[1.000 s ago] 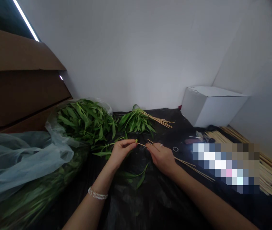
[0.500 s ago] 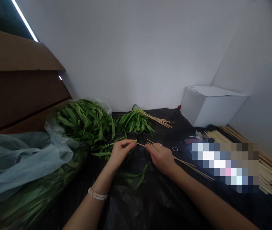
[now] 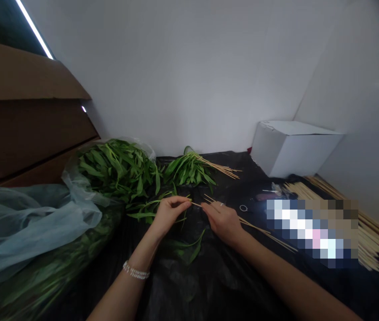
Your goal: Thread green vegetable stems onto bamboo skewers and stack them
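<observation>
My left hand (image 3: 171,214) pinches a green leafy sprig, its thin stem (image 3: 184,219) showing beside the fingertips. A thin wooden skewer (image 3: 196,204) spans the short gap between both hands, its tip at my left fingers. My right hand (image 3: 224,223) is closed around several skewers, whose long ends (image 3: 269,234) stick out behind the wrist. Loose leaves (image 3: 142,214) lie left of my left hand, and another long leaf (image 3: 196,249) lies below it. Beyond the hands rests a bunch of leaves (image 3: 189,169) fixed on skewers (image 3: 221,167).
An open plastic bag of leaves (image 3: 119,165) stands at the left, with a fuller bag (image 3: 75,214) in front. At right are piles of skewers (image 3: 369,249), a ring (image 3: 243,208) and a white box (image 3: 296,149). Black plastic sheeting (image 3: 176,290) covers the surface.
My hands stay nearly in place, both still gripping. The left fingers have shifted slightly right along the skewer tip, and more of the green stem shows beneath them.
</observation>
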`<state>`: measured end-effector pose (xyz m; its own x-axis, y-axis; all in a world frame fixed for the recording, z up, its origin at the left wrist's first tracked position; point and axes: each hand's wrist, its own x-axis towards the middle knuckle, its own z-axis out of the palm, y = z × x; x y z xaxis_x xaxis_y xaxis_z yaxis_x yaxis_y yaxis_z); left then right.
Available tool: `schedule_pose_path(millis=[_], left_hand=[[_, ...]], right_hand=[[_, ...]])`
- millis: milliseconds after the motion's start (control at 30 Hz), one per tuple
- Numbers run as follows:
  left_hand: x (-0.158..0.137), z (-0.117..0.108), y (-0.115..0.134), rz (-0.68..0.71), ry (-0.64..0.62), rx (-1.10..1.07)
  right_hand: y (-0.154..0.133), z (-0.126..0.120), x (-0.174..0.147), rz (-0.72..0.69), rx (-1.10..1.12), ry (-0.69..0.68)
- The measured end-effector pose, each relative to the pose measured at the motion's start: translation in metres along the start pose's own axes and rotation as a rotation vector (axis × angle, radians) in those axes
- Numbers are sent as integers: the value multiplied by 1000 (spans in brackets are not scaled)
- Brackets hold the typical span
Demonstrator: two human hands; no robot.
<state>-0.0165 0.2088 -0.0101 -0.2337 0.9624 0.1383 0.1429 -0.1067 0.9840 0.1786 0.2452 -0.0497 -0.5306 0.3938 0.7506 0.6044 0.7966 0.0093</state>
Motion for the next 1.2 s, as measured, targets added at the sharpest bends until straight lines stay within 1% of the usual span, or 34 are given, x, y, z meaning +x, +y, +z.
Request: schedule_pose_path(millis=[267, 467, 533, 833, 1100, 1167, 1200], left_hand=[[-1, 0, 3, -46, -62, -59], [2, -9, 6, -15, 20, -93], [3, -11, 6, -12, 28, -98], [3, -10, 4, -35, -59, -121], [-4, 6, -1, -57, -170, -82], [-3, 6, -1, -35, -138, -68], [-1, 5, 0, -8, -89, -59]], right_hand=[[0, 2, 0, -3, 48, 0], [5, -5, 7, 38, 82, 0], [6, -6, 7, 41, 92, -1], [2, -4, 3, 16, 119, 3], [-3, -2, 4, -18, 118, 8], [-1, -1, 5, 10, 144, 10], [1, -1, 5, 39, 164, 13]])
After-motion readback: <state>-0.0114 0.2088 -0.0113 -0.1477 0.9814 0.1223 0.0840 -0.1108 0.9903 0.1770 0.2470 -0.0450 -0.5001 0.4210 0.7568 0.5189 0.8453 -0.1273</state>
